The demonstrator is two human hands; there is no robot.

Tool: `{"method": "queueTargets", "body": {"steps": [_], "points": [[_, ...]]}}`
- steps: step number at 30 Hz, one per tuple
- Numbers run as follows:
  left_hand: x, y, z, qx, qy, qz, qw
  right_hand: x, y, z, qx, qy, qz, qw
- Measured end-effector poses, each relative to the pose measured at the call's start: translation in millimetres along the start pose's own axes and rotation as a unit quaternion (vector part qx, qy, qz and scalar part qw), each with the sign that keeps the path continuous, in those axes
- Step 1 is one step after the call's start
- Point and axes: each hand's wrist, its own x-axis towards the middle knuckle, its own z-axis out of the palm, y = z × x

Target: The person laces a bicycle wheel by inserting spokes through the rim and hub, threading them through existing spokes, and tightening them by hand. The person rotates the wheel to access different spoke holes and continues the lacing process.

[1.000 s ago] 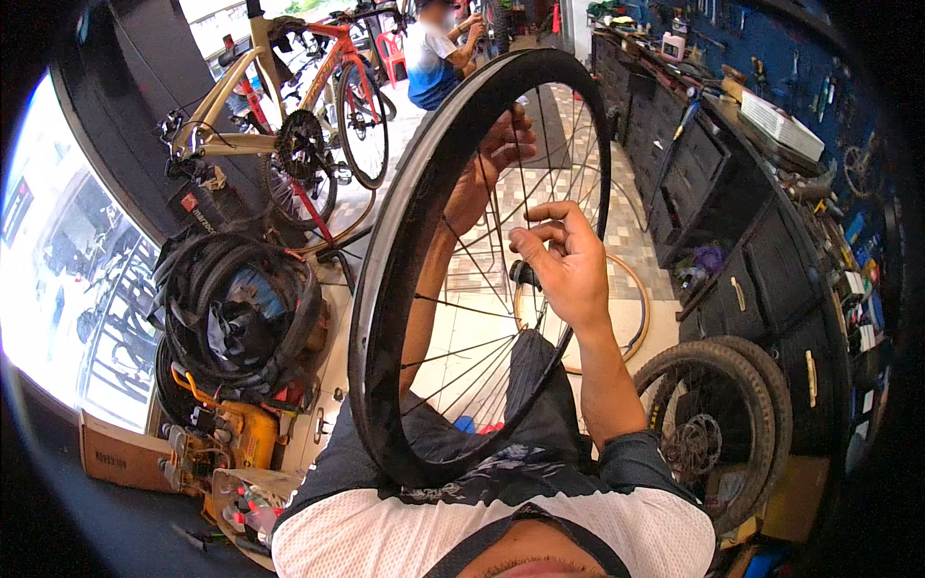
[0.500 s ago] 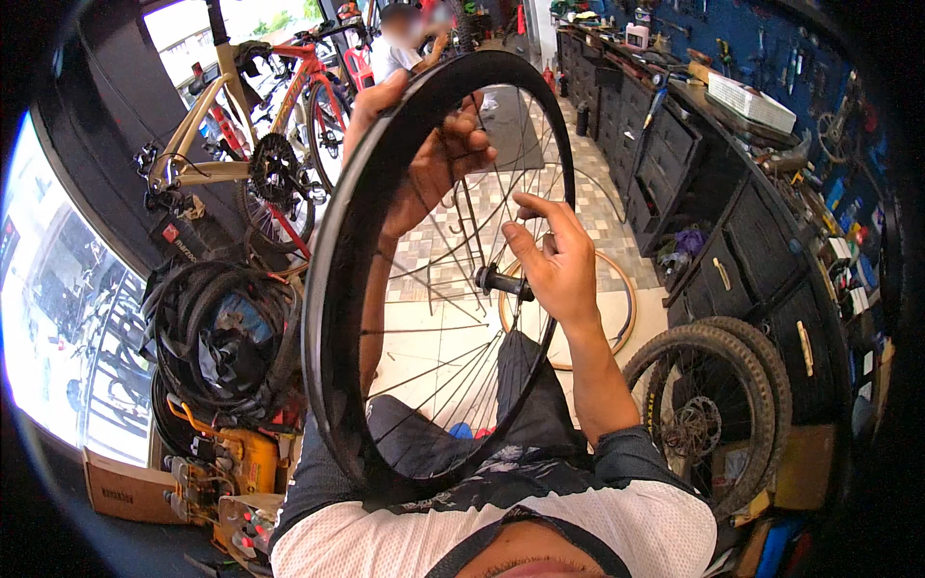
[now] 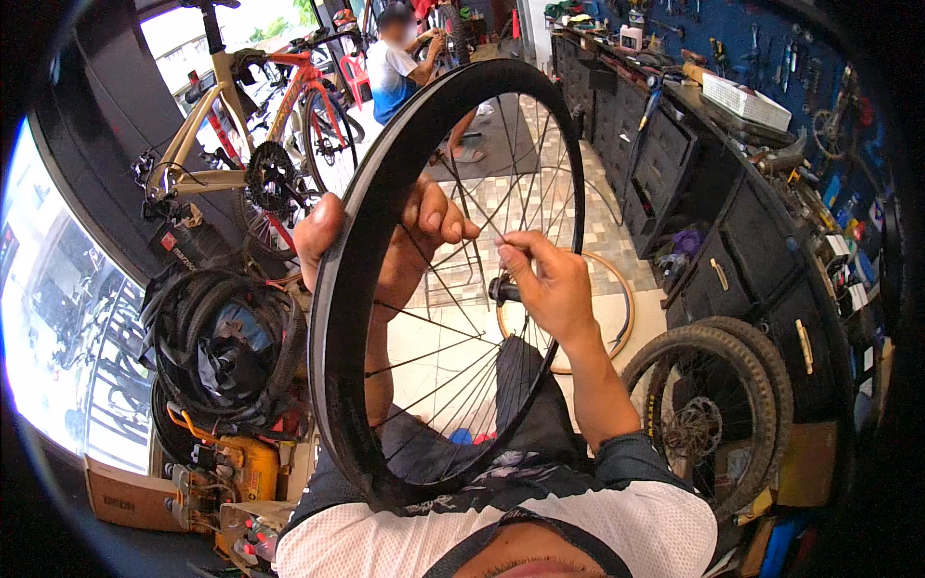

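I hold a bare black bicycle wheel rim (image 3: 358,241) with thin spokes upright in front of me, its lower edge resting against my lap. My left hand (image 3: 385,231) grips the rim's upper left side, thumb outside and fingers curled through the spokes. My right hand (image 3: 544,284) reaches in from the right, fingertips pinching a spoke (image 3: 487,226) just above the black hub (image 3: 503,289).
A knobby-tyred wheel (image 3: 713,414) leans against dark drawer cabinets (image 3: 732,250) at right. A tan tyre (image 3: 621,308) lies on the tiled floor. Coiled tyres (image 3: 222,337) and a yellow machine (image 3: 241,467) sit at left. Bicycles (image 3: 260,144) stand behind; another person (image 3: 400,63) sits beyond.
The wheel has tilted and shifted left in view. My left hand slid down the rim from its top to the upper left. My right hand stays on the spokes near the hub.
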Motion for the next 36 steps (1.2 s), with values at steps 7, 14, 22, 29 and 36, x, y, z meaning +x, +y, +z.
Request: {"method": "queueTargets", "body": {"steps": [7, 14, 22, 29, 36], "points": [[1.2, -22.0, -28.7, 0.196, 0.134, 0.014, 0.971, -5.6, -11.5, -2.8, -0.07, -0.002, -0.051, 0.996], [2.5, -27.8, -27.1, 0.168, 0.101, -0.043, 0.98, -14.6, -12.4, -9.9, -0.093, -0.01, -0.041, 0.995], [1.2, -41.5, -16.2, 0.088, 0.122, 0.026, 0.988, -11.7, -22.2, -12.2, -0.095, -0.043, -0.02, 0.994], [19.6, -51.8, -22.5, 0.118, 0.089, -0.019, 0.989, -6.1, -18.2, -16.4, -0.096, 0.005, -0.036, 0.995], [14.5, -52.2, -5.9, 0.202, 0.201, 0.01, 0.958, 1.7, -21.1, -19.0, -0.101, -0.01, -0.045, 0.994]]}}
